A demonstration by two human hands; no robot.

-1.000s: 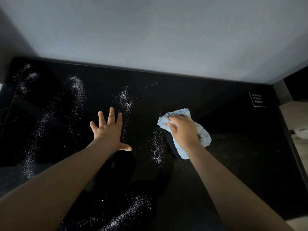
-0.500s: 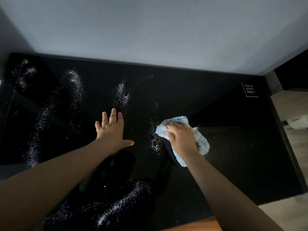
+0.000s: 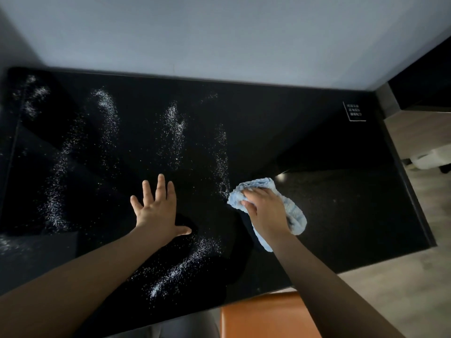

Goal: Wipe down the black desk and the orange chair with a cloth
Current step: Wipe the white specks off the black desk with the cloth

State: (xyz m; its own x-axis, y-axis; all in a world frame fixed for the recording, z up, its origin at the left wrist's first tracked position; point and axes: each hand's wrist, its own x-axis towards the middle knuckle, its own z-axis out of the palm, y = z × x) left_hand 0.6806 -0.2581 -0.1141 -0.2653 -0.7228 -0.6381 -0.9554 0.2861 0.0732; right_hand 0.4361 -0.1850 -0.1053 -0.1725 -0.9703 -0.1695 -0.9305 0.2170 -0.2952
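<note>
Light blue crumpled cloth (image 3: 296, 215) on black desk surface (image 3: 341, 191), right of middle; right hand (image 3: 266, 211) grips it, fingers curled over top. Left hand (image 3: 156, 211) spread flat on surface. Cloth probably soft, light, bunches easily: hold bunched middle, palm pressing. White powder streaks (image 3: 175, 128) to left.

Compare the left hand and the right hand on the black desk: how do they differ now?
The left hand lies flat on the glossy black desk, fingers spread, holding nothing; the right hand curls its fingers round a crumpled light-blue cloth. The left hand sits among white powder streaks; the right hand is at their right edge, beside cleaner desk. Both rest on the desk top.
</note>
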